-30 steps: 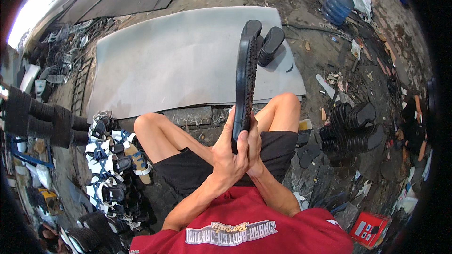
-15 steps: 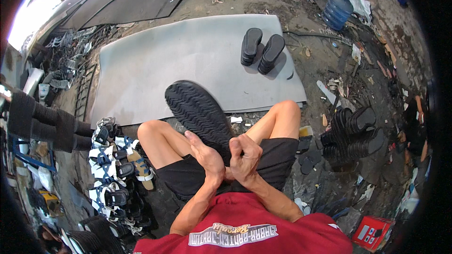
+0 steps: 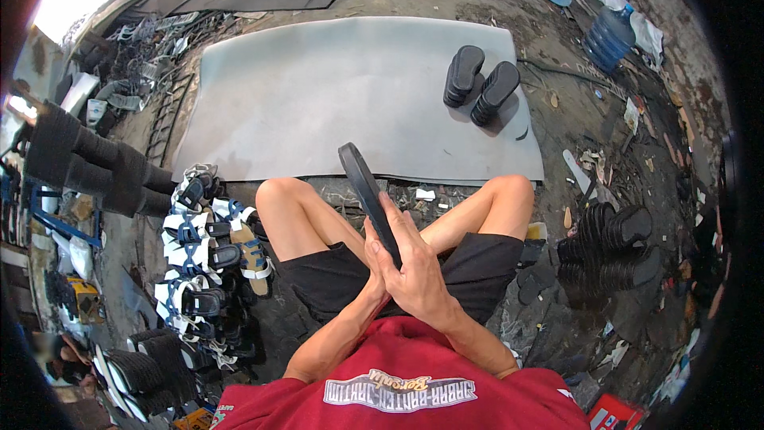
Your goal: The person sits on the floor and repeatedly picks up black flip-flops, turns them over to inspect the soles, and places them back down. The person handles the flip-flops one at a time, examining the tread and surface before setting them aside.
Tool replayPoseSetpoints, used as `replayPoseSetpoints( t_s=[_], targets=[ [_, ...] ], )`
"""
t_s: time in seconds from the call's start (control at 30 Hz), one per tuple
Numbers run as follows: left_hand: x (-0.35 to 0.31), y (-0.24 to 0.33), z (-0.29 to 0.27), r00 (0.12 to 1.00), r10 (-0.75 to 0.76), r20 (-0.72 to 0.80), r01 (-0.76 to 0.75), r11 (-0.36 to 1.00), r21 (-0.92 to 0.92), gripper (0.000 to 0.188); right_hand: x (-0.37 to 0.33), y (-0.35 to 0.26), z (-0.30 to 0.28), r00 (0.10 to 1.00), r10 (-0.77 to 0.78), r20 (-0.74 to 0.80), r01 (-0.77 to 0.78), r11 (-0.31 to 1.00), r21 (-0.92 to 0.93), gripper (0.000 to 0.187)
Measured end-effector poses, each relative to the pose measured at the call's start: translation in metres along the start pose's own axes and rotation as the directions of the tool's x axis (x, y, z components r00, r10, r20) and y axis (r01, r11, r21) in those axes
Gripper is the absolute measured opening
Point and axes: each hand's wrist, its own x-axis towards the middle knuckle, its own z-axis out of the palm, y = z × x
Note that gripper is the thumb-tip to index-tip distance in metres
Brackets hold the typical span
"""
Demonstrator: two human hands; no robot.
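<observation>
1. Both hands press together around the near end of a black rubber shoe sole [image 3: 368,191]. The right hand [image 3: 418,271] lies on top with its fingers flat along the sole's edge; the left hand [image 3: 374,267] sits under and beside it, mostly hidden, palm against the sole.
2. The sole now stands edge-on, slanting up and away from the hands toward the left knee. Half a second ago its treaded face lay open to the camera, and a second ago it was held upright and higher, so it has been turned between the palms.
3. I read that turning as checking or pressing the sole on all sides; the work on this piece looks to be still in hand.
4. Beyond the hands, past the knees, a large grey rubber sheet [image 3: 334,95] lies flat on the floor, with two short stacks of black soles [image 3: 480,84] standing on its far right part.
5. Left of the hands, beside the left thigh, lies a heap of blue, white and black strapped sandals [image 3: 208,239].
6. Right of the hands, beyond the right knee, stand more stacked black soles [image 3: 609,243].
7. Far ahead to the right stand clear blue water bottles [image 3: 609,32].
</observation>
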Motion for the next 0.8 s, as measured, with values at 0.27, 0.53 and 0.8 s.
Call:
replayPoseSetpoints(
  t_s=[0.27, 0.53, 0.8],
  targets=[
    [0.036, 0.070, 0.014, 0.930, -0.351, 0.110, 0.367, 0.906, -0.212, 0.062, -0.017, 0.008, -0.012, 0.979, 0.119, 0.167, -0.138, 0.984, 0.109, 0.074],
    [0.093, 0.055, -0.047, 0.910, -0.262, 0.321, 0.411, 0.679, -0.608, 0.038, -0.016, 0.006, -0.029, 0.978, 0.137, 0.161, -0.133, 0.991, -0.032, 0.077],
    [0.089, 0.041, -0.050, 0.938, -0.245, 0.246, 0.348, 0.662, -0.664, 0.047, -0.014, 0.017, -0.026, 0.988, 0.117, 0.104, -0.128, 0.985, 0.112, 0.049]
  ],
)
